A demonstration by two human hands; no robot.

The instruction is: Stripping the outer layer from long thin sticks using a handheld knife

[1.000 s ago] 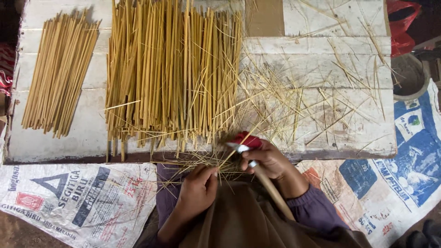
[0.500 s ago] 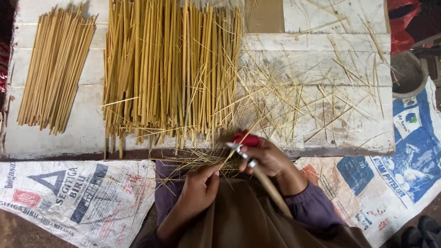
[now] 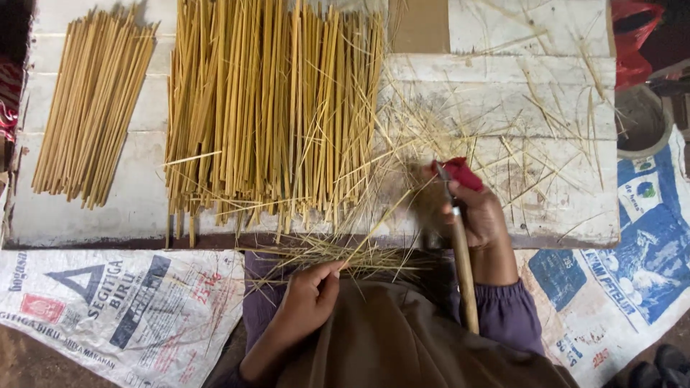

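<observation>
My left hand (image 3: 307, 296) rests on my lap and pinches the near end of a thin yellow bamboo strip (image 3: 374, 231) that slants up to the right. Gripped in my right hand (image 3: 480, 214) is a knife with a long wooden handle (image 3: 464, 276). Red cloth (image 3: 463, 172) is wrapped around one finger of that hand. The blade end sits near the strip's far end, blurred by motion. A loose heap of thin shavings (image 3: 338, 253) lies over my lap at the board's near edge.
A worn white board (image 3: 517, 108) carries a large pile of bamboo sticks (image 3: 266, 108), a smaller bundle (image 3: 90, 108) at left, and scattered slivers. Printed sacks (image 3: 108, 305) (image 3: 625, 287) cover the floor. A grey pot (image 3: 642, 122) and a red bag (image 3: 636, 32) sit at right.
My right hand has pushed the knife forward and up along the strip, away from my body. My left hand has slid slightly toward my lap, still holding the strip.
</observation>
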